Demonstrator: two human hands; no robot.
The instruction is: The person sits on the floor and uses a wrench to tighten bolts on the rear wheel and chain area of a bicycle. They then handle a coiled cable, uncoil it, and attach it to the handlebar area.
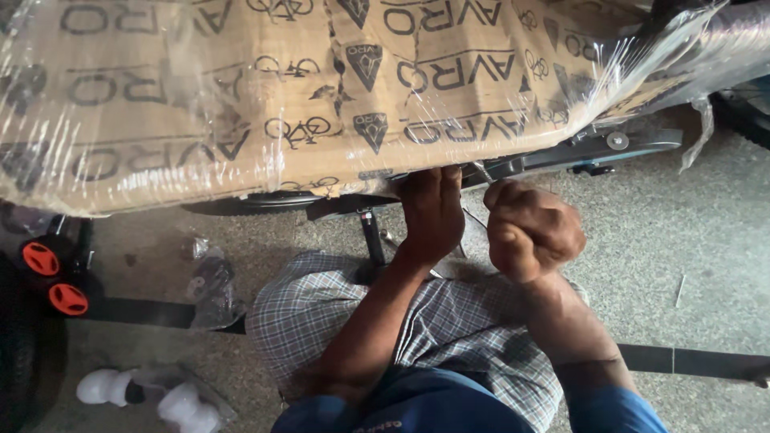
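Cardboard-wrapped bicycle frame (265, 96), covered in clear plastic film, stands above the person's lap, its dark metal part (577, 151) showing along the lower edge. It looks stiff and heavy, the film slippery, so bare metal seems the surest place to hold. The left hand (431, 210) reaches up under the cardboard, fingers hidden, so I cannot tell its grip. The right hand (533, 228) is clenched around a thin metal tool (484, 172). 2 orange caps (53, 278) lie on the floor (690, 240).
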